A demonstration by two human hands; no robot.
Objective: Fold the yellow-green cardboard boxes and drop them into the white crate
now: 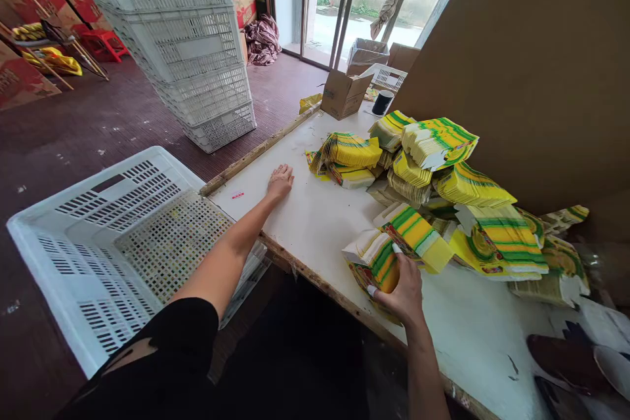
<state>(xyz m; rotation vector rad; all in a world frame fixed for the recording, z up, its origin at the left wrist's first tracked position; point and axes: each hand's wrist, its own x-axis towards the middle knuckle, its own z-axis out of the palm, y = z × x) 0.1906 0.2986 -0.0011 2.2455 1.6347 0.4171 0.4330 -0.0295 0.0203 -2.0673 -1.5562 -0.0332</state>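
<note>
My left hand lies palm down on the white tabletop, its fingers resting on the surface with nothing visible in them. Closed around the near end of a bundle of flat yellow-and-green cartons is my right hand, thumb on the near side and fingers over the top. Just beyond it lies another carton bundle, close against the held one. Fanned cartons rest to the right of my left hand. More folded bundles are heaped along the back of the table.
A white plastic crate sits on the floor left of the table, below a tall stack of crates. An open cardboard box and a dark mug stand at the far end. A brown cup is at the near right.
</note>
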